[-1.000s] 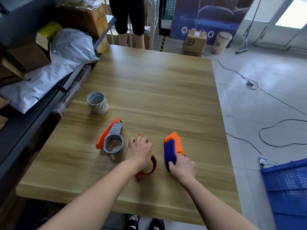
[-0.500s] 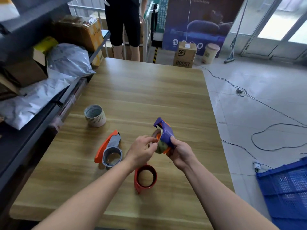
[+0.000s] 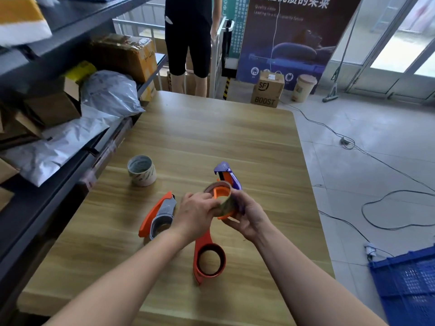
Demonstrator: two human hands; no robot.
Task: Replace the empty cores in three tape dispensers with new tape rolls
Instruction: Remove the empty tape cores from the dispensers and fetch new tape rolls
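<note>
Both hands on the purple dispenser, held above the table.

Nearest, a red dispenser [image 3: 204, 240] lies flat on the wooden table [image 3: 211, 137]. Just beyond it the right hand [image 3: 249, 217] grips the body of the purple dispenser [image 3: 234, 178], held clear of the wood, while the left hand [image 3: 195, 214] pinches the brown core [image 3: 225, 204] seated on its orange hub. Left of the hands an orange-and-grey dispenser [image 3: 164, 209] lies on the table; farther back a tape roll [image 3: 143, 176] stands upright.
</note>
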